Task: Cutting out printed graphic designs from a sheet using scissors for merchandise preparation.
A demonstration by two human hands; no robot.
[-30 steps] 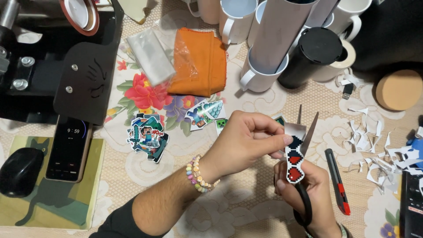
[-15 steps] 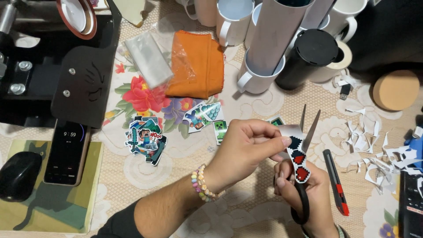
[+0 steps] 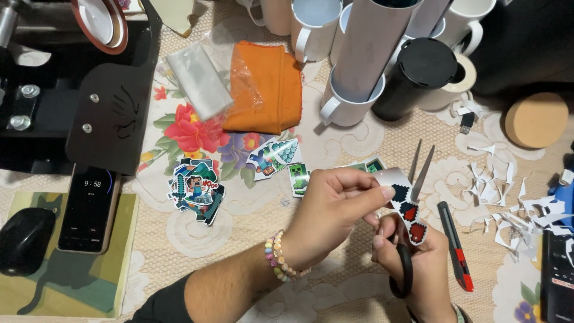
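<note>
My left hand (image 3: 332,209) pinches a paper strip printed with pixel hearts (image 3: 406,209) between thumb and fingers. My right hand (image 3: 418,269) grips the black handles of scissors (image 3: 418,173), whose blades stand parted and point away from me, beside the strip's upper edge. A beaded bracelet (image 3: 280,263) circles my left wrist. Cut-out pixel-figure stickers lie on the cloth: a pile (image 3: 197,188) to the left and a few singles (image 3: 275,157) just beyond my left hand.
A red and black craft knife (image 3: 455,248) lies right of my right hand. White paper scraps (image 3: 508,197) litter the right side. Mugs (image 3: 347,101), a black tumbler (image 3: 412,78), orange cloth (image 3: 266,87), a phone (image 3: 89,206), a mouse (image 3: 24,239) and a black press (image 3: 72,90) surround the area.
Both hands with the strip and scissors have stayed nearly in place. The strip has turned slightly in my left hand's fingers.
</note>
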